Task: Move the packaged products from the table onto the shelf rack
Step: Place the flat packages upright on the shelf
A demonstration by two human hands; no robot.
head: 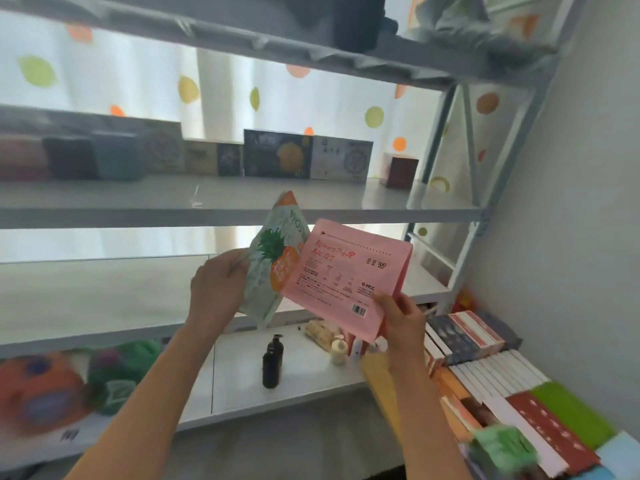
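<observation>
Left hand (218,289) gripping pineapple pouch (273,261), right hand (401,320) gripping pink pouch (346,275), pouches overlapping between hands

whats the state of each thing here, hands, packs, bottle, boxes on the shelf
left hand: gripping pineapple pouch, held up
right hand: gripping pink pack, tilted
pump bottle: upright, lower shelf
row of boxes: standing, upper shelf
</observation>
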